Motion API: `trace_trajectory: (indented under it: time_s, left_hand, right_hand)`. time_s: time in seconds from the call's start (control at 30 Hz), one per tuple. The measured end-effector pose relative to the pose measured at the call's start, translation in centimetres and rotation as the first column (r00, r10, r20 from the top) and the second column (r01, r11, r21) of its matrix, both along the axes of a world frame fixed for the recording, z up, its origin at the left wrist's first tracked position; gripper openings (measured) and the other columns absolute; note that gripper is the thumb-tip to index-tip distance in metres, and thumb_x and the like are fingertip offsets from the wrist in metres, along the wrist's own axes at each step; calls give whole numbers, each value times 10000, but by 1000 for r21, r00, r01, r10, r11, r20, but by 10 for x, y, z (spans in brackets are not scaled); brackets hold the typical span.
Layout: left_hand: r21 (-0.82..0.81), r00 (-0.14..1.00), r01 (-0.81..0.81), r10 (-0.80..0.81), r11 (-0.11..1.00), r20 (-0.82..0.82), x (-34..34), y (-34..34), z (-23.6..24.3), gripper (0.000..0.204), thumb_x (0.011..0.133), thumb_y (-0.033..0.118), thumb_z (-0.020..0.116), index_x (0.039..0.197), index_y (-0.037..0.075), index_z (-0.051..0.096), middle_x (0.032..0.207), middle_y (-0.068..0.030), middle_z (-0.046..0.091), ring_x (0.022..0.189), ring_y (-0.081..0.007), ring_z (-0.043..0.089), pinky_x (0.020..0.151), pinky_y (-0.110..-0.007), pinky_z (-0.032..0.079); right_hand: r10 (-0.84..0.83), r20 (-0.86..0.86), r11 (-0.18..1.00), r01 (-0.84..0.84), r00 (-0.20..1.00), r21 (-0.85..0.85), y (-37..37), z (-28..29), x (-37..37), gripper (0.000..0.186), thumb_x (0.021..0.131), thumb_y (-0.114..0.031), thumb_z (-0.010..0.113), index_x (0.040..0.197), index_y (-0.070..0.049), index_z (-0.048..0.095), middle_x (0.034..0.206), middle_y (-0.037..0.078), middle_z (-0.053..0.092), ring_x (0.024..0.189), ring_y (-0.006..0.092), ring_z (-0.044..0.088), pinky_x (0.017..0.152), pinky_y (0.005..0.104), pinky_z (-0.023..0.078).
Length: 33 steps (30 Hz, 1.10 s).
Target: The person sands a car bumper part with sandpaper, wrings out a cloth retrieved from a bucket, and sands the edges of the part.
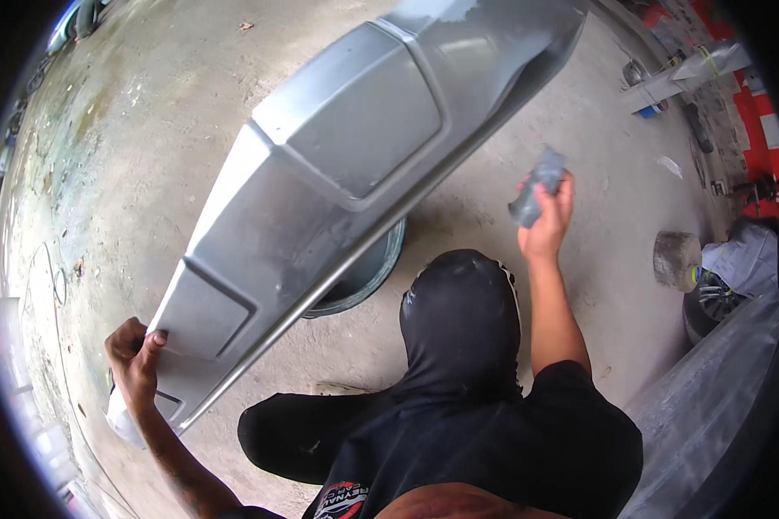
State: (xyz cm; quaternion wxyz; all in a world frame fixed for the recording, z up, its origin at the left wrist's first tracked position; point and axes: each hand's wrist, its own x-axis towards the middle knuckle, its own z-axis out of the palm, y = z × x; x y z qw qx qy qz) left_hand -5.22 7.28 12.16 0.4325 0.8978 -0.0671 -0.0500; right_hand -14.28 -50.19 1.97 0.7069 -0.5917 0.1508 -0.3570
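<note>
A long silver-grey car body panel [303, 216] with raised rectangular sections lies slanted in front of me, from lower left to upper right. At its lower left end my left hand [135, 355] grips the edge, with the thumb on the face and the fingers curled. My right hand [545, 208], raised off the panel to its right, is closed on a folded grey sheet [528, 204] that resembles sandpaper and is slightly blurred. A dark round tub [395, 251] stands under the panel's near edge, partly hidden by it.
My bent knee in black trousers [463, 303] sits close to the tub. On the right are a grey cylindrical block [676, 259], a wheel [714, 298] and plastic sheeting [710, 406]. A thin cable [61, 346] runs along the concrete floor [164, 104] at left.
</note>
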Motion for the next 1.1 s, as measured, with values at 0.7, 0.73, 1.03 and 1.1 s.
trace_trajectory:
  time_s: [0.7,0.73,1.03,1.1]
  left_hand:
    - [186,927,-362,332,913,172,-40,25,-20,471,784,289,876,635,16,523,589,61,388,574,-58,337,529,-269,251]
    - [191,940,-335,313,923,135,-34,20,-20,470,787,294,870,635,11,527,585,60,389,574,-58,341,532,-268,252]
    - [139,968,-249,252,958,-6,-50,53,-10,447,812,244,848,635,29,499,591,72,379,571,-44,319,528,-258,224]
    - [142,971,-236,240,961,-9,-55,56,-8,455,803,261,859,645,29,502,599,69,388,567,-47,321,526,-262,221]
  right_hand:
    - [-306,-948,-749,-637,90,181,202,-178,206,385,797,-157,694,1172,-87,748,1224,145,710,1132,327,674,930,508,534]
    - [-316,-943,-765,-616,107,187,193,-161,201,372,801,-122,656,1157,-68,750,1198,150,720,1111,308,685,912,484,550]
    - [362,-914,-119,-963,184,-241,83,28,105,392,850,-90,586,1227,-32,674,1285,192,573,1185,358,590,1011,442,470]
    - [346,-846,135,-914,405,-382,47,66,91,369,876,-82,610,1240,-53,663,1233,141,573,1116,315,601,939,403,492]
